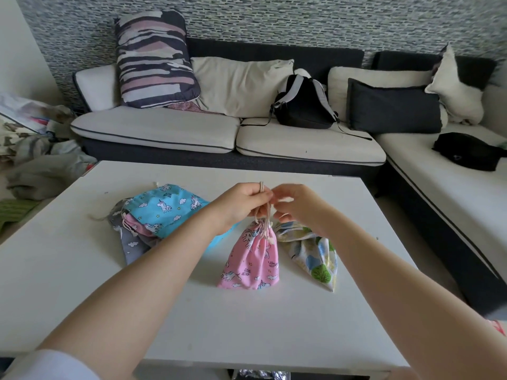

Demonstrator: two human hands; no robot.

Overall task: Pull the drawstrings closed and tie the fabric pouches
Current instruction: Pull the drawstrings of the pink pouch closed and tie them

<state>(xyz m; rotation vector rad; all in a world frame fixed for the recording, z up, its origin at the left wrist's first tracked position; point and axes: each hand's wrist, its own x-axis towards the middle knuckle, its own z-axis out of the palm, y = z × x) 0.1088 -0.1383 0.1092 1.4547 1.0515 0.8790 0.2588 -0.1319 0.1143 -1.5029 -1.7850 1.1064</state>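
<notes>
Pinching the cream drawstring cord (pixel 262 212) with my left hand (pixel 241 202), fingers curled round it, a loop of the cord sticking up above my knuckles. My right hand (pixel 295 205) is just beside the left, fingertips bent in toward the same cord; it's motion-blurred, so I cannot tell whether it actually grips the cord or only touches it. Both hands are raised together over the neck of the pink unicorn-print fabric pouch (pixel 253 259), which stands partly lifted by the cord, mouth gathered shut, bottom edge resting on the white rectangular table (pixel 192 311). Touching its right side lies a white fabric pouch with green and blue tree print (pixel 315 256), neck bunched under my right wrist. Left of my left forearm is a pile of flat pouches: a blue unicorn-print fabric pouch (pixel 170 207) on top, a second pink pouch (pixel 137 224) peeking out beneath it, a grey cloud-print pouch (pixel 130 245) at the bottom, with loose cords trailing off left. My left forearm covers the blue pouch's right end. Beyond the table, a cream-and-dark corner sofa (pixel 178 130) holds a striped pink-and-black cushion (pixel 153 58), a black backpack with grey straps (pixel 304 102), a dark grey cushion (pixel 392 108) and a small black bag (pixel 466 150). Crumpled laundry (pixel 33 160) lies on the floor left.
</notes>
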